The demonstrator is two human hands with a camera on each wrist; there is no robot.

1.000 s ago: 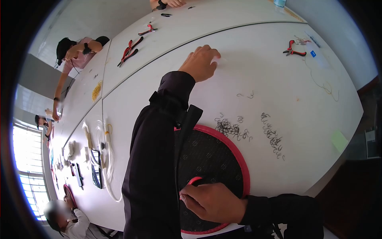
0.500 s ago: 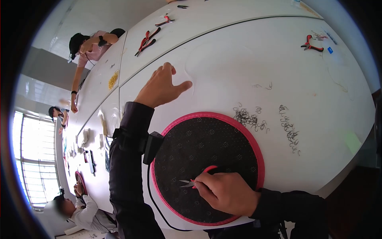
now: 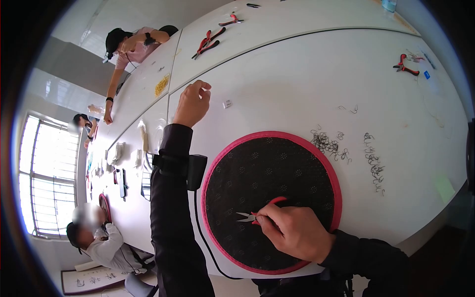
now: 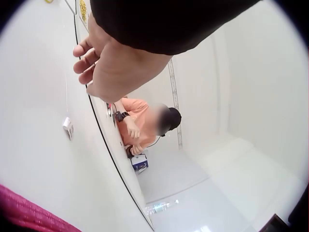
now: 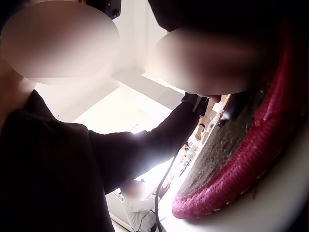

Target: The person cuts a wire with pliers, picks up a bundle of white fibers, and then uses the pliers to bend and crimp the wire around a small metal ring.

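My right hand (image 3: 299, 232) grips small red-handled pliers (image 3: 247, 217) over a round black mat (image 3: 264, 168) with a pink border. The metal jaws point left and stand apart, with nothing visible between them. Much of the handles is hidden in the palm. My left hand (image 3: 192, 104) hovers above the white table, fingers loosely bent; no held thing shows in it. To its right lies a small white piece (image 3: 227, 104), also seen as a white block (image 4: 68, 126) in the left wrist view. Dark fish hooks (image 3: 327, 143) form one heap by the mat, and more hooks (image 3: 374, 166) form a strip farther right.
Red-handled pliers (image 3: 406, 66) lie at the far right, and others (image 3: 208, 43) beyond the table seam. A green paper (image 3: 445, 188) lies near the right edge. Yellow bits (image 3: 162, 85) are piled at left. A black cable (image 3: 198, 218) curves beside the mat. Other people sit around the table.
My left hand has moved left and back from the middle of the table, and its spread fingers have drawn in. The small white piece now shows beside it. My right hand keeps holding the pliers.
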